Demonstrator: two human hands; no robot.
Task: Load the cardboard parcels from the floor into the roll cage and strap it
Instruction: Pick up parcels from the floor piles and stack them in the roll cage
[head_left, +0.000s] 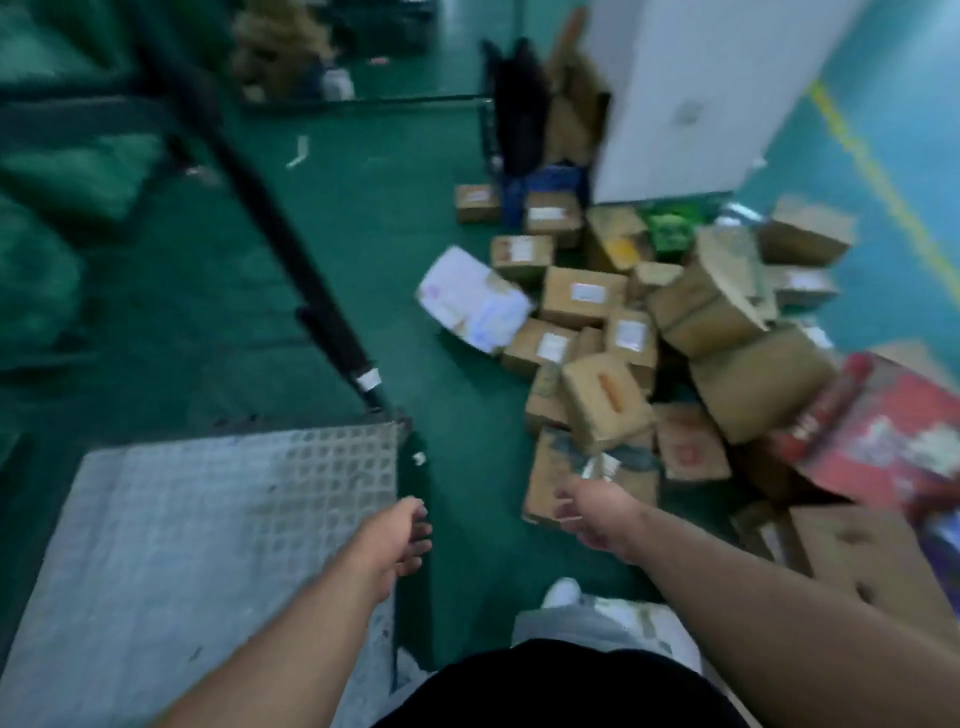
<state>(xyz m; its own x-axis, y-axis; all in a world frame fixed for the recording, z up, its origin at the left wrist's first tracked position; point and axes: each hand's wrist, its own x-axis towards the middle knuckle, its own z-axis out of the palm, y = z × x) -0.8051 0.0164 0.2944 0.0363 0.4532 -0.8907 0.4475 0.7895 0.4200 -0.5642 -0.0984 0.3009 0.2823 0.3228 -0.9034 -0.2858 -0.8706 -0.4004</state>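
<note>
Several brown cardboard parcels (602, 400) lie heaped on the green floor at the right, most with white labels. A white padded parcel (472, 299) lies at the heap's left edge. The roll cage shows as a grey studded base plate (218, 509) at the lower left with a black upright post (291, 244) rising from its far corner. My left hand (397, 540) hangs empty over the plate's right edge, fingers loosely curled. My right hand (597, 514) reaches toward a flat brown parcel (550, 467) at the heap's near edge, fingers apart, holding nothing. The picture is blurred.
A red printed box (883, 441) and a large brown carton (872, 561) lie at the right. A white cabinet (701, 93) stands behind the heap. Green sacks (67, 171) fill the left. Bare green floor (374, 218) runs between the cage and the parcels.
</note>
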